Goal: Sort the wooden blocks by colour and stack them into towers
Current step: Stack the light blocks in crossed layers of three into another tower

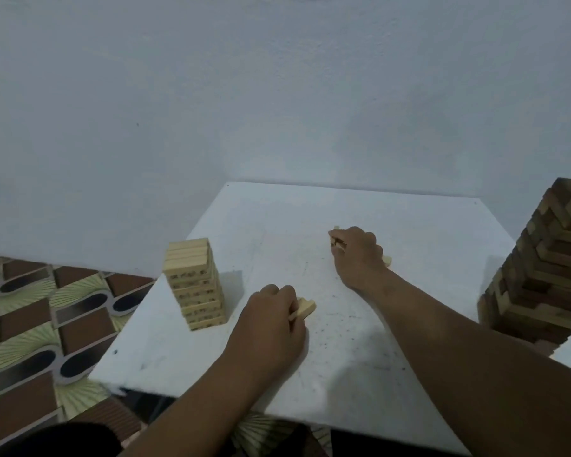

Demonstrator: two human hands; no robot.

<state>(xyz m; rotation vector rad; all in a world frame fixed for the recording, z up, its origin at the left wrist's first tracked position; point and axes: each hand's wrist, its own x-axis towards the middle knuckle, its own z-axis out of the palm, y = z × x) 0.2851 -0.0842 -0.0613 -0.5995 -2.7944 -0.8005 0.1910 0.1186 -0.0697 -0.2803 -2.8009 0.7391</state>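
Two bare forearms reach from the near edge over a white bench (393, 206), each hand gripping pale wooden blocks.

Nearest, the left hand (271, 319) curls its fingers round a pale block (305, 308) low over the bench; the right hand (358, 255), farther out, closes on more pale blocks (338, 242), with one end (388, 260) showing behind the wrist. Just left of the left hand stands a short tower of pale blocks (197, 283), neat and all one colour. Well right of the right hand, at the bench's edge, rises a taller mixed tower (541, 268) of dark and pale blocks, seemingly unsorted, so most of the sorting appears left. No dark tower is in view. Beyond the hands is a plain pale wall (277, 94); left of the bench, a patterned floor (30, 324) in brown, green and black.
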